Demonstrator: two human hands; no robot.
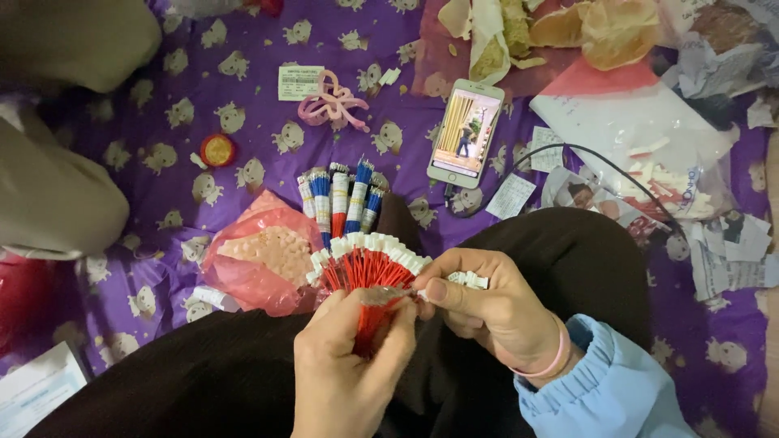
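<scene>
The left hand (pixel 345 381) is closed tight around the gathered lower ends of a fan of red wire leads (pixel 367 272), thumb pressed over the waist of the bundle so the white connector tips spread in an arc above the lap. The right hand (pixel 487 304) pinches the fan's right edge between thumb and forefinger, and a few loose white connectors (pixel 469 280) sit in its curled fingers; whether these are attached to wires I cannot tell. The leads look thin, light and springy, likely to splay or slip if the grip slackens, so the bound waist seems the safest place to hold, with the small hard plastic tips left free. Just beyond the fan lie finished bundles of red and blue leads (pixel 341 199) on a purple printed cloth (pixel 146 178). A crinkly pink plastic bag (pixel 260 255) lies to the left, a smartphone (pixel 465 134) with its screen lit further up.
</scene>
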